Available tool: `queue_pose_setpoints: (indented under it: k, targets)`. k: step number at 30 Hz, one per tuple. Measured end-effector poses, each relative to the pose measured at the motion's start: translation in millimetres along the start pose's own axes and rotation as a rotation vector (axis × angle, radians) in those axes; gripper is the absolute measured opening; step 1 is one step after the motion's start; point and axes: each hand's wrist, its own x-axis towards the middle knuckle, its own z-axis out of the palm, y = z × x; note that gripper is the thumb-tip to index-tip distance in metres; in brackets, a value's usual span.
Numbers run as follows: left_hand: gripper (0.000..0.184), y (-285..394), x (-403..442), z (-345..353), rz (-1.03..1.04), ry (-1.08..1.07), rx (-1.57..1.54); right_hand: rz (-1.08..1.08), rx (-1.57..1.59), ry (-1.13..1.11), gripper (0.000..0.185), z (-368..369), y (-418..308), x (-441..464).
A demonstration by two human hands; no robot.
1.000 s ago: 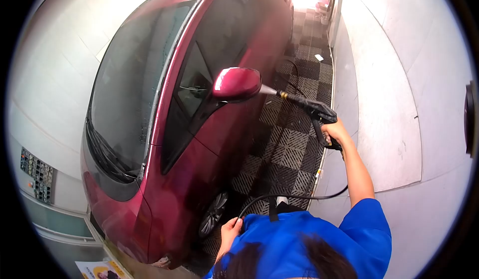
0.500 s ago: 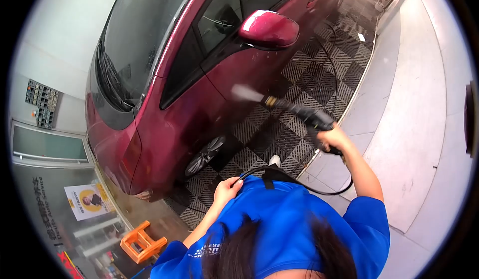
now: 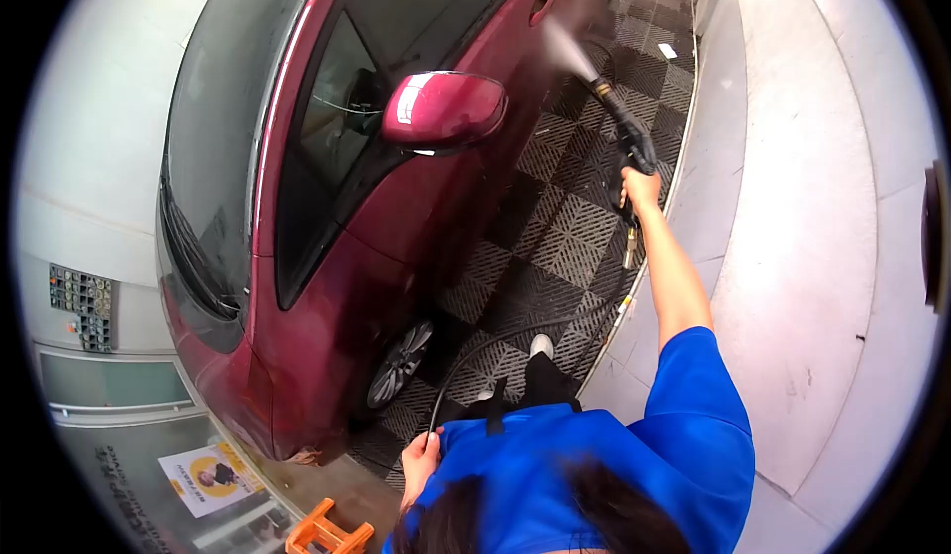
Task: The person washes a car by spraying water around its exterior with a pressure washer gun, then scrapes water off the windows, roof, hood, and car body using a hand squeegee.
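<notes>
My right hand (image 3: 642,190) is wrapped round the grip of a black spray gun (image 3: 626,126), held out at arm's length. White spray (image 3: 568,51) leaves its nozzle and meets the side of a dark red car (image 3: 327,356) near the door handle (image 3: 541,6). My left hand (image 3: 421,453), low beside my waist, is closed round the black hose (image 3: 448,381). The car's side mirror (image 3: 446,109) sticks out between the windscreen and the spray gun. Below the mirror, the front wheel (image 3: 400,364) shows.
A black and grey grated floor (image 3: 565,242) runs between the car and the pale wall (image 3: 802,217) on the right. An orange stool (image 3: 329,529) stands at the lower left, near a glass panel with a poster (image 3: 211,477). My white shoe (image 3: 541,345) rests on the grating.
My right hand has swung the spray gun forward, and the spray has moved from the front door area towards the door handle. My left hand still holds the hose, lower in view.
</notes>
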Motion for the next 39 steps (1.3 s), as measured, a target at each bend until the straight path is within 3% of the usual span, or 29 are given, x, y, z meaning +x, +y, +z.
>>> queue_pose_setpoints:
  k: [3, 5, 11, 15, 17, 22, 29, 33, 35, 39]
  targets:
    - [0.025, 11.8, -10.3, -1.9, -0.084, 0.090, -0.064, 0.064, 0.150, 0.144, 0.012, 14.0, 11.7, 18.8]
    - [0.026, 14.8, -19.6, -7.5, -0.117, 0.137, -0.095, 0.187, 0.096, 0.061, 0.011, 18.1, 35.1, 17.3]
    - [0.025, 30.1, -29.0, -1.3, -0.160, 0.206, -0.059, 0.514, -0.359, -0.479, 0.014, 24.5, 162.9, -23.3]
    - [0.024, 33.0, -24.1, 0.9, -0.170, 0.196, -0.039, 0.797, -0.562, -0.781, 0.013, 31.3, 190.9, -65.6]
    - [0.024, 26.2, -22.2, 3.9, -0.155, 0.203, -0.006, 0.731, -0.563, -0.757, 0.014, 35.7, 204.3, -68.1]
    - [0.024, 2.2, -7.8, -7.2, -0.147, 0.206, 0.005, 0.411, -0.450, -0.303, 0.018, 46.9, 191.4, -20.3]
    - [0.026, 25.2, -1.6, 7.8, -0.186, 0.240, 0.014, 0.269, 0.130, 0.081, 0.014, 65.6, 136.2, 74.6]
    - [0.028, 38.4, -1.0, 16.4, -0.219, 0.261, 0.032, 0.306, 0.186, 0.125, 0.019, 67.8, 138.8, 97.7]
    - [0.029, 73.8, -2.3, 36.7, -0.157, 0.289, 0.059, 0.441, 0.157, 0.052, 0.018, 66.2, 156.6, 96.1]
    - [0.028, 91.7, -0.1, 43.5, -0.124, 0.223, 0.052, 0.588, -0.263, -0.375, 0.015, 51.0, 190.6, 65.3]
